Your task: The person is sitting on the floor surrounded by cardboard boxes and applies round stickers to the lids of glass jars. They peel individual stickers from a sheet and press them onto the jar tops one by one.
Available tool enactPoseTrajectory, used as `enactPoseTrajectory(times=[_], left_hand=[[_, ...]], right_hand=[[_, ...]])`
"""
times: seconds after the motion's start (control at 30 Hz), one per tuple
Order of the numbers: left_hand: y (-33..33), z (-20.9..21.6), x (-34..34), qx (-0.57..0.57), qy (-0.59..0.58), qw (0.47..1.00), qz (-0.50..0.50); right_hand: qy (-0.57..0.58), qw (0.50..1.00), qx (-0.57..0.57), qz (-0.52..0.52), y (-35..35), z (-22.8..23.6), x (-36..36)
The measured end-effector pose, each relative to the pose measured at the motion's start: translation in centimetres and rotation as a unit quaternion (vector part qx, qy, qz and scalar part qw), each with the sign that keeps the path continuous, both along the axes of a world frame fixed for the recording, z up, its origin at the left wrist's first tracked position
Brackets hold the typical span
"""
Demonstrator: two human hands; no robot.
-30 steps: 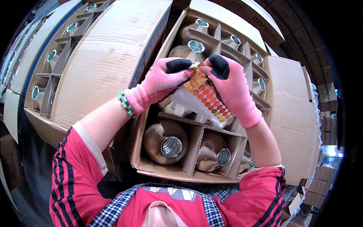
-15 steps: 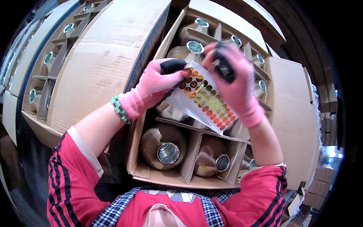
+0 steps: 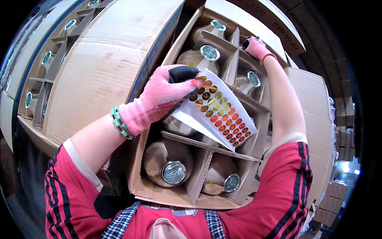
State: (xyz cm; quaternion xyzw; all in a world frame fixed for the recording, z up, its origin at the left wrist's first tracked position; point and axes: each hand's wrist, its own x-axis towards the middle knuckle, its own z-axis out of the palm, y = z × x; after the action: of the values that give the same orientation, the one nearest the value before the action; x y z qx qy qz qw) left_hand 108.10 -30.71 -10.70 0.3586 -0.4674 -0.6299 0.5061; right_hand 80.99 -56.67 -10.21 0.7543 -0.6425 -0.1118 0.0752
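Note:
My left hand (image 3: 159, 95), in a pink glove with black fingertips, pinches the upper left corner of a white sheet of round stickers (image 3: 217, 105) between thumb and fingers. The shiny gold and orange-red stickers face up, and the sheet hangs tilted over the carton. At the far edge of the open carton (image 3: 137, 187) is my right hand (image 3: 256, 47), gloved alike, its fingers curled down over a far compartment; what they hold is hidden. Below it stands a bulbous glass flask (image 3: 253, 79) with a silvery mouth. Nearer me are two more flasks (image 3: 174, 172).
Cardboard dividers (image 3: 203, 175) split the carton into compartments. A second carton (image 3: 93, 59) with similar flasks stands at the left, its flap lying between the two. An open flap (image 3: 306, 103) spreads on the right. Stacked cartons (image 3: 332, 199) stand farther right.
My right hand has moved from beside the sticker sheet to the carton's far edge. My left hand still holds the sheet, nearly in place.

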Motion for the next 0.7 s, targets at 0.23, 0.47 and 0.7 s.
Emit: enactPoseTrajectory(times=[0.23,0.47,0.7], left_hand=[[0.0,0.5,0.2,0.003,-0.02,1.0,-0.006],[-0.3,-0.1,-0.1,-0.005,0.035,0.998,0.045],[-0.6,-0.4,0.8,-0.015,0.08,0.995,0.063]], right_hand=[[0.079,0.983,-0.142,0.086,1.3,0.4,0.4],[-0.509,0.836,-0.177,0.102,11.8,4.9,0.8],[-0.553,0.828,0.09,-0.011,26.7,7.1,4.2]])
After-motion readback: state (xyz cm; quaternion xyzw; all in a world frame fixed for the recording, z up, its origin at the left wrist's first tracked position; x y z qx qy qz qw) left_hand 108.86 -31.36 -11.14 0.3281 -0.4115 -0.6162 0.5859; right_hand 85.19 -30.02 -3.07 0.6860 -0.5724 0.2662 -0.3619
